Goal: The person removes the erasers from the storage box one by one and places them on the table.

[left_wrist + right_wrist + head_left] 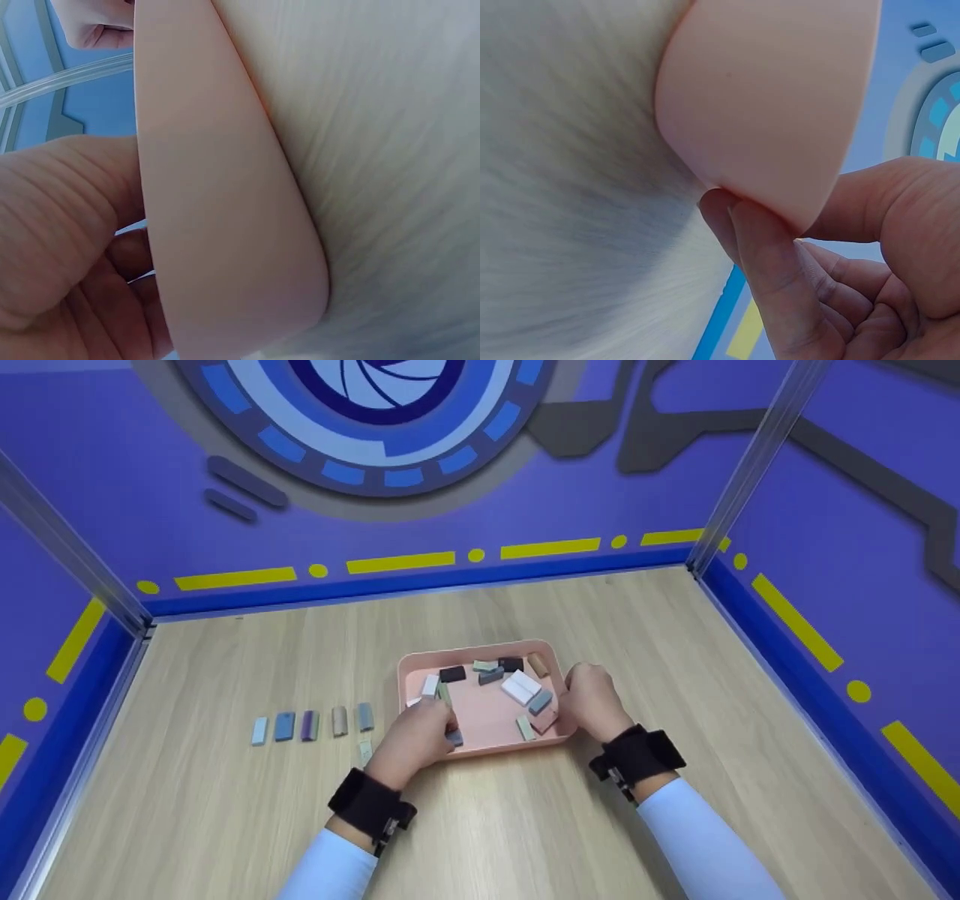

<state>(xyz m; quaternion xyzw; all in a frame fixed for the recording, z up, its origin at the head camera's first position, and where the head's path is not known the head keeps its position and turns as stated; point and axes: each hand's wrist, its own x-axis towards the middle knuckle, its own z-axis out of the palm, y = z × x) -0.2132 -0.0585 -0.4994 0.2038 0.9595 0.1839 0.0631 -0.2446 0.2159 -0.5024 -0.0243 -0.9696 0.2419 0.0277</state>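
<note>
A shallow pink tray [484, 718] on the wooden table holds several small blocks. My right hand [596, 701] is at its right side; in the right wrist view the thumb and fingers pinch the tray wall [765, 105]. My left hand [420, 733] reaches over the front left part of the tray with its fingers bent down inside. A blue-grey block [454, 739] shows beside those fingers. In the left wrist view the tray's wall [217, 195] hides the left fingertips, so I cannot tell whether they hold a block.
Left of the tray stands a row of small blocks, among them a light blue one [259, 730], a blue one [285, 726] and a purple one [308, 725]. A pale green block [365, 751] lies near my left wrist. Purple-blue panels [465, 521] border the table [637, 622].
</note>
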